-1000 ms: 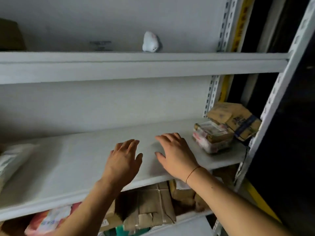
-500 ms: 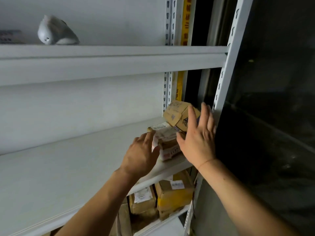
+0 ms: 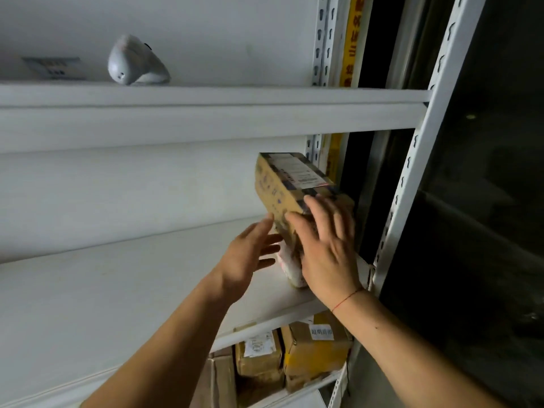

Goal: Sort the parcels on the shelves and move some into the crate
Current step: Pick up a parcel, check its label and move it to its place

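1. Up at the right end of the white metal middle shelf, the brown cardboard parcel with a white label stands tilted against the perforated upright.
2. Right hand lies flat-fingered on its near face, above a white plastic-wrapped parcel.
3. Left hand, fingers straight, touches the box's lower left edge; bare shelf stretches leftward.

Brown cardboard parcel, white label on top, tilted up on end at the right end of the middle shelf, leaning over a white plastic-wrapped parcel lying beneath it. More brown label-bearing boxes stand on the shelf below.
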A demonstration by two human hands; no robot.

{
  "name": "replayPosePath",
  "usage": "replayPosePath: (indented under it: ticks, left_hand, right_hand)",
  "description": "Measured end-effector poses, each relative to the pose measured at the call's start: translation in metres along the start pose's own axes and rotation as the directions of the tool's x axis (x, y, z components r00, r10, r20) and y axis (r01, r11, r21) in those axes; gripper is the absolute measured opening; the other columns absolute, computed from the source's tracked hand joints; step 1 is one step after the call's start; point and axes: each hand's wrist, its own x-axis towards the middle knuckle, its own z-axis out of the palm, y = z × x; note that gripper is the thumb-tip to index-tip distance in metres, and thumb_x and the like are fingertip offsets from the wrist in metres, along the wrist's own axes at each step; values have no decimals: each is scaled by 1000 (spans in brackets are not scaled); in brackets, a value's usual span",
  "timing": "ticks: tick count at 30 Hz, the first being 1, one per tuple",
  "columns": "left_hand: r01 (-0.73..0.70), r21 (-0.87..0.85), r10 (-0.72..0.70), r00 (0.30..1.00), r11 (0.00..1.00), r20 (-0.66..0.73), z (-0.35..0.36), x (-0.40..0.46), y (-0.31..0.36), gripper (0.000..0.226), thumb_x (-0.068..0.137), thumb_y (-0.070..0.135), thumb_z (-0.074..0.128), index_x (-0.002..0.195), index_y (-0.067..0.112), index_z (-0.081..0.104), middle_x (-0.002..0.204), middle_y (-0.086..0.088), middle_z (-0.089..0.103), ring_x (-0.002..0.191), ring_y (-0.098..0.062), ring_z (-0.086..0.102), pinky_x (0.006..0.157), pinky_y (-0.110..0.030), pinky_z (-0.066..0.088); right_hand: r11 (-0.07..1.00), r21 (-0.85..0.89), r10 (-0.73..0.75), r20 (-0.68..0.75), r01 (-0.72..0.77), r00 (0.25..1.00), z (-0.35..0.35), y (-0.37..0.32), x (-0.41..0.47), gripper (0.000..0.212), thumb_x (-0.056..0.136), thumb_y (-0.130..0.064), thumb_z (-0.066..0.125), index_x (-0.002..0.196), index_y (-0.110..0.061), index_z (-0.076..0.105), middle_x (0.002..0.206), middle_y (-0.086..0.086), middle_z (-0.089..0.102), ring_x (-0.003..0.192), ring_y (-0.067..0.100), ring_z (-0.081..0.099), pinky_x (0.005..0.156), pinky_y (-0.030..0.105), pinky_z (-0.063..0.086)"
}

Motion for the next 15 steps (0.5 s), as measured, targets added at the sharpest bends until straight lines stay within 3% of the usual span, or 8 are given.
replayPosePath:
  ticks: [2,4,6,8,12,13,14,15]
  left_hand:
    - [57,-165,-52,998,985,33,-10,-6,16,61,99,70,54,127,19,73,121,-12,79,114,-30,76,102,-50,57]
    - [67,-186,-69,998,980,-6,-20,-12,24,63,94,68,63,123,13,75,113,-15,80,108,-35,78,101,-53,60]
    - [32,-160,-43,997,987,-63,-32,-18,23,53,95,58,66,122,13,74,108,-14,81,103,-35,79,97,-53,62]
    - [-26,-137,12,994,990,-108,-51,-25,17,48,97,52,67,126,14,71,112,-13,80,98,-33,79,88,-48,63]
    - [-98,-122,83,989,988,-123,-97,-50,4,54,87,51,73,130,19,70,120,-14,78,98,-34,78,86,-49,58]
    - [-113,-116,99,988,987,-117,-107,-57,0,51,86,49,73,130,22,72,122,-13,77,101,-35,77,88,-50,58]
    - [-128,-119,116,987,985,-108,-116,-65,-3,48,87,46,72,129,25,72,124,-13,77,104,-36,75,89,-50,57]
    - [-139,-129,127,987,982,-99,-123,-73,-7,46,88,43,71,131,25,72,125,-13,77,107,-37,74,90,-51,57]
  right_hand:
    - [985,-1,-171,-66,172,983,3,-16,-8,39,103,-12,59,140,-22,67,161,12,41,153,39,34,128,61,24]
    - [967,2,-253,-104,254,962,5,-30,-14,40,110,-11,47,141,-23,68,162,12,39,154,37,34,128,59,25]
    - [955,63,-285,-93,291,954,2,-42,-19,41,107,-12,58,146,-25,63,162,12,39,155,35,34,126,59,31]
    - [936,220,-277,-12,273,961,-7,-53,-21,61,95,-25,79,150,-24,52,159,11,44,153,32,39,121,56,38]
    - [826,550,82,107,-128,991,-20,-77,-12,66,97,-49,71,151,-20,47,152,-1,46,145,18,43,113,48,47]
    - [726,618,194,237,-302,952,-19,-80,-6,67,95,-56,69,152,-28,45,151,-6,45,143,16,44,114,48,48]
    - [539,680,257,429,-497,866,-19,-82,0,69,92,-64,69,151,-38,43,152,-10,46,142,15,47,115,50,48]
    - [268,697,227,625,-665,747,-19,-84,5,69,90,-65,73,150,-46,43,153,-11,51,141,17,52,115,56,46]
